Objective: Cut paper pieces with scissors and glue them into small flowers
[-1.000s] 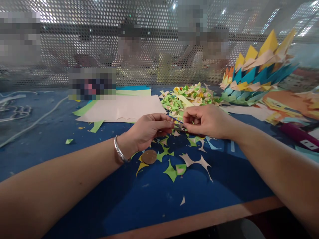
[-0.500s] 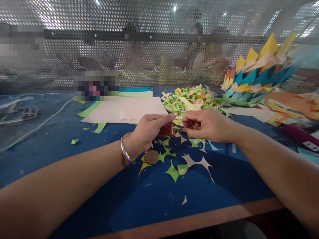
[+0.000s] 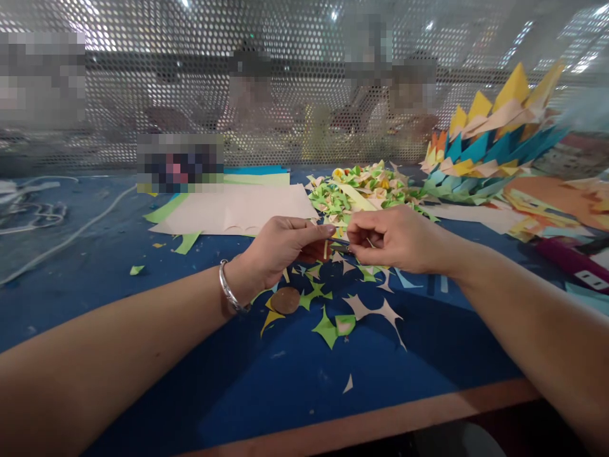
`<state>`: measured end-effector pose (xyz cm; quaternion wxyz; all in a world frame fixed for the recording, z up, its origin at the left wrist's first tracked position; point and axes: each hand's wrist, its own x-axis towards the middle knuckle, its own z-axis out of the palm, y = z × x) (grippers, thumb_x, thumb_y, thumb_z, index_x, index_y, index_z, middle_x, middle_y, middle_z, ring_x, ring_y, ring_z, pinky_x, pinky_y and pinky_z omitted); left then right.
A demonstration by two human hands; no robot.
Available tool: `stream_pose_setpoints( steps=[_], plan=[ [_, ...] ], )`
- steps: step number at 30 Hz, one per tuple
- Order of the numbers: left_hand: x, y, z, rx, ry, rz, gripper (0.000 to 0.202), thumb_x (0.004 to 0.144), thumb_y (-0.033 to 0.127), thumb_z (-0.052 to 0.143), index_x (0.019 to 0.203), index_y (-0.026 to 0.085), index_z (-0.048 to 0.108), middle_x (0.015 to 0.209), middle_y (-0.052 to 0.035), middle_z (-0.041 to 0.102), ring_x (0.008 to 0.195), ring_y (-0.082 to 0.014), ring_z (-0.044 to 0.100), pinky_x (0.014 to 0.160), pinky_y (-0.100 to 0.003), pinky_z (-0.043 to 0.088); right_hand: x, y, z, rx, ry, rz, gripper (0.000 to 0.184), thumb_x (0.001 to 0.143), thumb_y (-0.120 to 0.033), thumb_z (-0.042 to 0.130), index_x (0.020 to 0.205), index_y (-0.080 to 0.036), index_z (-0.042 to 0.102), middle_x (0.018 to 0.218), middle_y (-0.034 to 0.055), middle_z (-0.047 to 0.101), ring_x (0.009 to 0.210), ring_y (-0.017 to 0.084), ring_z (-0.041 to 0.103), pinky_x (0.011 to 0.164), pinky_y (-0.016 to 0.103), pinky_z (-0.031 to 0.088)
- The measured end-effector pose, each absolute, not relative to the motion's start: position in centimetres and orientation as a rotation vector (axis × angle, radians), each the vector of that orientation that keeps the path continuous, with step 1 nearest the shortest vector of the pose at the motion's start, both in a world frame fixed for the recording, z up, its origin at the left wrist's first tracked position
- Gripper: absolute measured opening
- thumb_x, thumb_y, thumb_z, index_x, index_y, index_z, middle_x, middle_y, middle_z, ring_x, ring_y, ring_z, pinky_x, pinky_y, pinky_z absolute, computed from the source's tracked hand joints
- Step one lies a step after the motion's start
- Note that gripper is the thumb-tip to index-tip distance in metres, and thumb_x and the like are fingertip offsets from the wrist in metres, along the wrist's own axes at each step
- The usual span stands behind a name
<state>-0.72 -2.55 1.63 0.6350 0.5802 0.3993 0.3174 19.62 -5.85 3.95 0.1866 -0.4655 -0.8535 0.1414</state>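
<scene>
The left hand (image 3: pixel 292 246) pinches a pale strip (image 3: pixel 326 249), apparently paper, between thumb and fingers, above scattered scraps (image 3: pixel 326 327); the right hand (image 3: pixel 392 238) curls its fingers round a slim dark tool (image 3: pixel 339 249). The strip is probably light, flexible and easily creased, best gripped near one end; its long axis stands near upright, the tool pointing across toward it

no words, numbers or brands could be read anywhere; the white mark (image 3: pixel 594 277) on the purple object (image 3: pixel 566 257) was illegible.
</scene>
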Motion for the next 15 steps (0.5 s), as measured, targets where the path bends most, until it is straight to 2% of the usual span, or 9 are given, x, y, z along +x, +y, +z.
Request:
stream_pose_setpoints(
  steps=[7,15],
  plan=[
    [-1.10,-2.29,1.81,1.406,0.931,0.636,0.021,0.076,0.031,0.073,0.062,0.016,0.069,0.066,-0.0028,0.071,0.062,-0.0106,0.066,0.063,-0.022,0.051,20.16,-5.40,3.66,-1.293,-2.397,0.411,0.010,0.078,-0.022,0.061,0.072,-0.019,0.054,0.060,-0.0047,0.052,0.053,0.008,0.045,0.055,0.024,0.034],
    [-1.49,-1.88,2.00,2.080,0.909,0.600,0.025,0.087,0.032,0.061,0.071,0.016,0.070,0.069,-0.0042,0.073,0.062,-0.0108,0.063,0.060,-0.022,0.049,20.18,-5.56,4.01,-1.347,-2.438,0.304,0.008,0.078,-0.023,0.062,0.073,-0.019,0.056,0.061,-0.0038,0.056,0.054,0.008,0.045,0.056,0.024,0.034]
  ],
)
